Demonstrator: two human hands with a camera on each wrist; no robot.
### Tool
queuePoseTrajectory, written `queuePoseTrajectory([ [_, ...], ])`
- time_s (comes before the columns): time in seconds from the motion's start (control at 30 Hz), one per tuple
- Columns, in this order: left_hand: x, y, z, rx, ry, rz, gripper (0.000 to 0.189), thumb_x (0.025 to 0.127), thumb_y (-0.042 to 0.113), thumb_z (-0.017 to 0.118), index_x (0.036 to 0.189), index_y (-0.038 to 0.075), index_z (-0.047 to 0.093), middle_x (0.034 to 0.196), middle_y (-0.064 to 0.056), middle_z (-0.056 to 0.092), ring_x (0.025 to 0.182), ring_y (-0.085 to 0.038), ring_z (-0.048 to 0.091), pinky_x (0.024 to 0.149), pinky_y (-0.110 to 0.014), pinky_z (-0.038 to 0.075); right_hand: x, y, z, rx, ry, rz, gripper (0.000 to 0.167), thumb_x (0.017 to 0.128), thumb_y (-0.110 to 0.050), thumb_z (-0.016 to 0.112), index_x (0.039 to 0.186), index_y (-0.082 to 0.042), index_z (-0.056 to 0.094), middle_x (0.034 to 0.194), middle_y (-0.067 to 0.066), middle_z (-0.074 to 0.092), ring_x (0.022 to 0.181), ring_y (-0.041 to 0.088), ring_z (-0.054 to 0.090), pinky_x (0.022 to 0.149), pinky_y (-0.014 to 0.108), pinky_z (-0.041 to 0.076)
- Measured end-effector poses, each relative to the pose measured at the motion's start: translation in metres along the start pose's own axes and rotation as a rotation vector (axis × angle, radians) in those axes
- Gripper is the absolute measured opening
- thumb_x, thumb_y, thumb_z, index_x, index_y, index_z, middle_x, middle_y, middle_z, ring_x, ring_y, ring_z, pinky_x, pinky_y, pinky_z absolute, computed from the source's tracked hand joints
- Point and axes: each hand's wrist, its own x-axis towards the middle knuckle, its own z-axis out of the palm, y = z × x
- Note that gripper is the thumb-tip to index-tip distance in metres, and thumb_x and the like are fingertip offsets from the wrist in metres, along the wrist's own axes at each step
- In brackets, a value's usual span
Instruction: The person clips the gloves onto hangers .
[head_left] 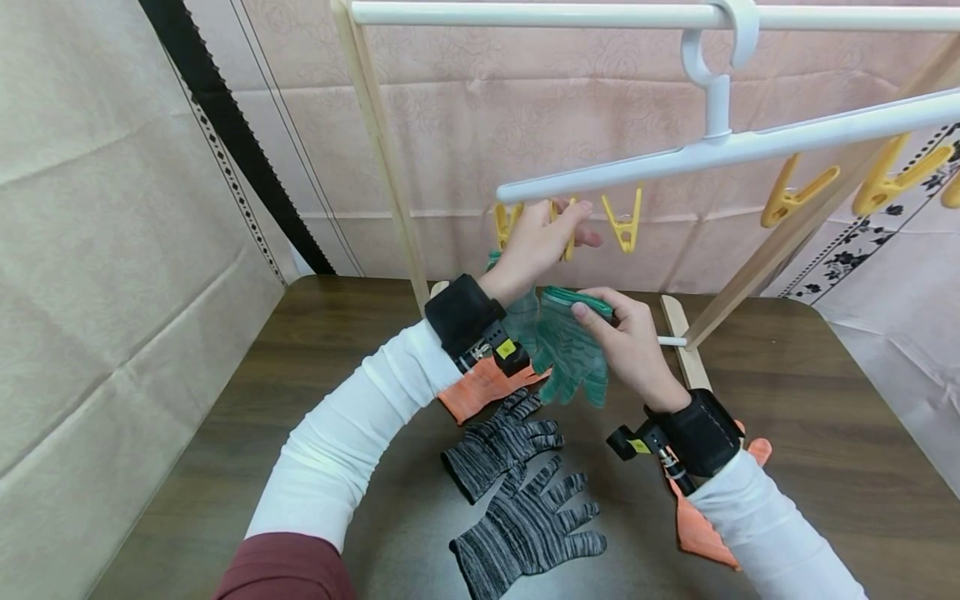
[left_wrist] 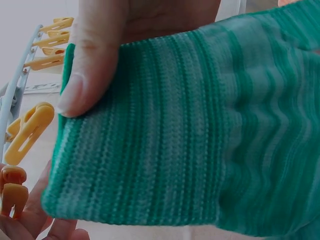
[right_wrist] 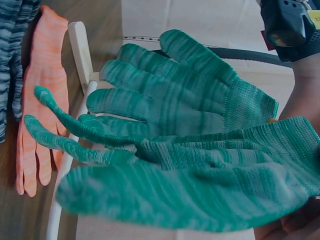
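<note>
My right hand (head_left: 626, 337) holds a green striped knit glove (head_left: 573, 346) by its cuff, thumb on the near side, fingers of the glove hanging down. My left hand (head_left: 536, 242) is raised under the left end of the light-blue hanger (head_left: 622, 171). It pinches a yellow clothespin (left_wrist: 14, 197), partly hidden by the fingers. In the right wrist view, a second green glove (right_wrist: 185, 95) hangs behind the held one, its cuff up near a clothespin. Beside my left hand are yellow clothespins (head_left: 625, 223) on the hanger.
The hanger hooks over a white rail (head_left: 540, 14) on a wooden frame (head_left: 382, 158). On the brown table (head_left: 360, 333) lie two black-and-grey gloves (head_left: 525, 529) and orange gloves (head_left: 487, 387), one partly under my right forearm. More clothespins (head_left: 798, 192) hang at the right.
</note>
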Motion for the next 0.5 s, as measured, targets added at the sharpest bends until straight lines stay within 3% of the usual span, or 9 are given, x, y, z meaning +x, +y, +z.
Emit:
queuePoseTrajectory([
  [0.27,-0.0009,0.0009,0.0003,-0.003,-0.038,-0.001,0.021,0.094,0.026,0.040,0.088,0.007,0.049,0.082,-0.013,0.069,0.042,-0.015,0.033,0.044,-0.022,0.024,0.0028,-0.0013,-0.0016,0.090,-0.028,0.030,0.026,0.091,-0.020,0.049,0.101,0.002,0.058,0.080,-0.011,0.059,0.071,0.002,0.057,0.064,0.018,0.047],
  [0.5,-0.0019,0.0017,0.0016,0.013,-0.059,-0.036,0.022,0.095,0.028,0.038,0.087,0.009,0.045,0.084,-0.009,0.069,0.039,-0.013,0.030,0.044,-0.022,0.023,0.0051,-0.0028,-0.0042,0.303,-0.096,0.070,0.020,0.092,-0.022,0.047,0.101,-0.006,0.056,0.084,-0.008,0.061,0.075,0.006,0.060,0.067,0.021,0.049],
])
